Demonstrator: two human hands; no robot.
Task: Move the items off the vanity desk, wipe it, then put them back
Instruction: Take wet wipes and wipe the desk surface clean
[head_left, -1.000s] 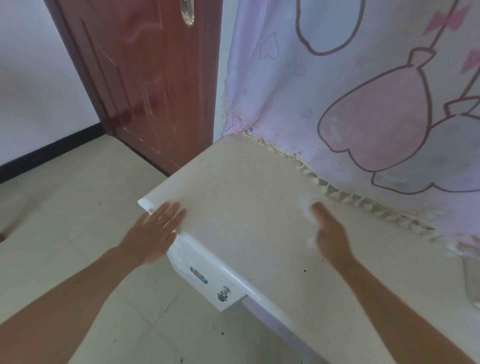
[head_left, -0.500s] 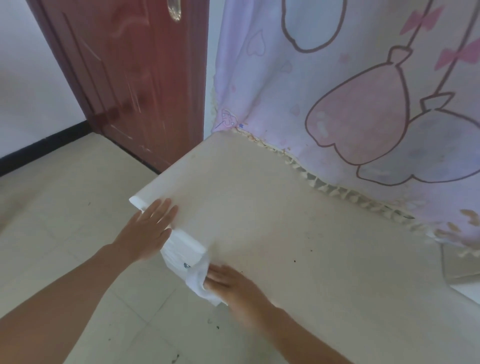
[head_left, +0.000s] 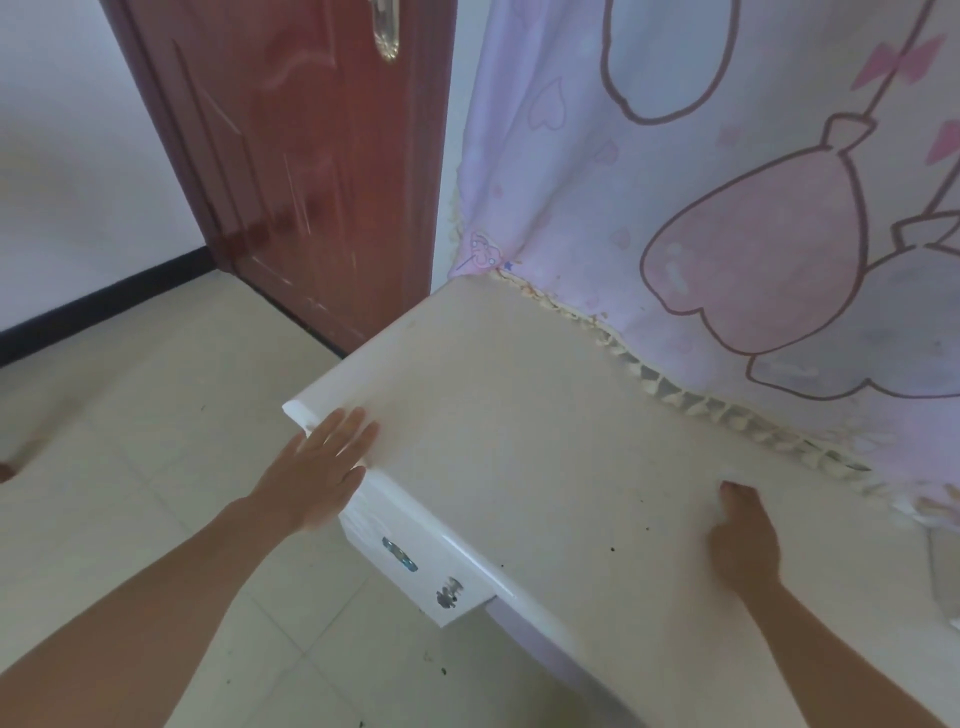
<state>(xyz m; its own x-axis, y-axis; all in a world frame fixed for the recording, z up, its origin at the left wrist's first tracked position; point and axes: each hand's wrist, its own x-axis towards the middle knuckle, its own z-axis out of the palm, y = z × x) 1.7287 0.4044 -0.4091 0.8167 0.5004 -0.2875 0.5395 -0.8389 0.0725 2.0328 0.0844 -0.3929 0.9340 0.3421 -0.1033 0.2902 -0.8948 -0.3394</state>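
The cream vanity desk (head_left: 519, 441) has a bare top with a few dark specks near its front edge. My left hand (head_left: 317, 467) rests flat, fingers straight, on the desk's front left corner. Over the right part of the top, my right hand (head_left: 743, 540) presses down on a white tissue (head_left: 727, 475). The tissue is almost wholly hidden under the hand; only a pale trace shows by the fingertips.
A white drawer front (head_left: 415, 566) with a handle and lock sits under the desk edge. A pink cartoon cloth (head_left: 675, 208) with a fringe hangs along the back. A brown door (head_left: 311, 156) stands left. A grey flat item (head_left: 943, 571) lies at the far right.
My right hand swept with the tissue from the back of the top to the front edge by the drawer, and now lies farther right on the top. My left hand stayed on the corner.
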